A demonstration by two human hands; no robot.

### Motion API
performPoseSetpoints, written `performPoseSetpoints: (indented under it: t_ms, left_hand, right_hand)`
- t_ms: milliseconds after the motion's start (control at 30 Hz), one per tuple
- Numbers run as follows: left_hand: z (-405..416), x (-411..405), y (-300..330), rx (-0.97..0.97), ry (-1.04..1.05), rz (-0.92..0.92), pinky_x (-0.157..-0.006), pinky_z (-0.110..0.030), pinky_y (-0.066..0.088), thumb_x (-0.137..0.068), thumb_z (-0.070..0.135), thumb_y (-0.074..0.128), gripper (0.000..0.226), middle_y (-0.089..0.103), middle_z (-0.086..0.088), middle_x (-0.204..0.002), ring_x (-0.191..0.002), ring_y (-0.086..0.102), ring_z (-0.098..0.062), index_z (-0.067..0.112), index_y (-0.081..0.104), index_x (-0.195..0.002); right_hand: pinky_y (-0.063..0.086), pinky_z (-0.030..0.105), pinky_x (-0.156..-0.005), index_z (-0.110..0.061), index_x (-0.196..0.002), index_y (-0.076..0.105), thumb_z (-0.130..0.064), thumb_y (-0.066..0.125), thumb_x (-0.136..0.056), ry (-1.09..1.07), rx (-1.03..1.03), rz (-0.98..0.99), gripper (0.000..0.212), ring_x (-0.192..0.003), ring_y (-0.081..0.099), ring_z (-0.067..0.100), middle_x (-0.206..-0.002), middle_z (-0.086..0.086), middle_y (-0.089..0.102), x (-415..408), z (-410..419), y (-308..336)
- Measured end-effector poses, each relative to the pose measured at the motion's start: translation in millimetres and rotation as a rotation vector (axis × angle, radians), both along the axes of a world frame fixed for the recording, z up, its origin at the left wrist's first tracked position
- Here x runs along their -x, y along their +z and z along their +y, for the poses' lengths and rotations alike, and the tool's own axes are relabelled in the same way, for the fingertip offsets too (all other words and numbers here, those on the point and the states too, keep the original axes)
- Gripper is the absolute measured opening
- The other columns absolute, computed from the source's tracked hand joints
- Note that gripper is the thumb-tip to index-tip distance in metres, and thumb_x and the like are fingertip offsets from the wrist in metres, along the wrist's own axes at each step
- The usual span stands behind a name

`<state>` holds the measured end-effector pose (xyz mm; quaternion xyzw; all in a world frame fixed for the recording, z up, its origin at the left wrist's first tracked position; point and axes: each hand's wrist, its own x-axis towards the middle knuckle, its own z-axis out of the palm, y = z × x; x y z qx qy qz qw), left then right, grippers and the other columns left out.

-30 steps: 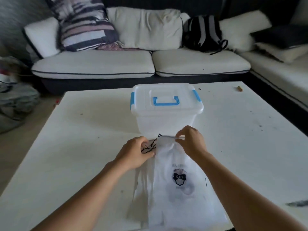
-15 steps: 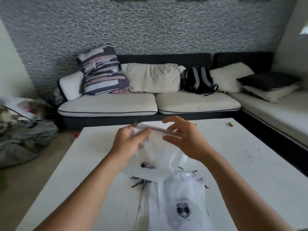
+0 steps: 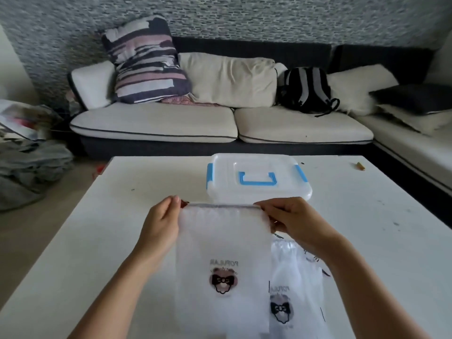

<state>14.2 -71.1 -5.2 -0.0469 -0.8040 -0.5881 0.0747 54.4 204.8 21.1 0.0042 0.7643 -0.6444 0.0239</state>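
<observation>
The left hand [image 3: 162, 223] and the right hand [image 3: 293, 221] each pinch a top corner of the translucent bag [image 3: 220, 241], pulling its mouth edge taut from 9 to 3 o'clock. Its long axis runs from 12 to 6, mouth toward 12, where the lidded box [image 3: 256, 177] stands just beyond on the table [image 3: 122, 216]. A second bag [image 3: 293, 277] lies flat at 5 o'clock.

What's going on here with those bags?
A person holds a bag stretched by its top edge: the left hand pinches one corner, the right hand the other. A second bag lies on the table beside it. Behind them stands a box with its lid on.
</observation>
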Motion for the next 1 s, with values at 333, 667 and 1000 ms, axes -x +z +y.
performPoseSetpoints:
  t_ms: [333,667,1000]
  left_hand:
    - [-36.9,32.8,-11.9,0.531,0.072,0.137,-0.053,-0.032,0.033,-0.105,0.034,0.041,0.051,0.039,-0.003,-0.049,-0.051,0.043,-0.024,0.011,0.034,-0.059]
    - [-13.6,22.8,-5.9,0.209,-0.299,0.072,-0.071,-0.027,0.037,-0.094,0.034,0.046,0.032,0.048,0.007,-0.071,-0.068,0.045,-0.008,0.019,0.049,-0.066]
    - [6.8,5.3,23.7,-0.741,-0.216,-0.241,-0.094,-0.047,0.050,-0.099,0.030,0.047,0.035,0.070,-0.011,-0.076,-0.101,0.072,-0.034,0.014,0.044,-0.068]
  right_hand:
    - [0.056,0.026,-0.051,-0.001,-0.081,0.075,-0.004,0.072,-0.089,-0.120,-0.280,0.039,0.010,-0.049,0.057,0.015,-0.060,0.008,0.067,26.6,8.8,-8.0]
    - [0.061,0.042,-0.082,-0.026,-0.134,0.055,-0.026,0.070,-0.092,0.024,-0.439,-0.138,0.045,-0.097,0.070,0.018,-0.124,-0.003,0.062,55.3,-24.3,-62.3]
    - [0.061,0.045,-0.085,-0.011,-0.111,0.070,-0.013,0.068,-0.094,0.123,-0.189,-0.121,0.018,-0.093,0.071,0.023,-0.103,0.013,0.073,47.2,-30.4,-54.2]
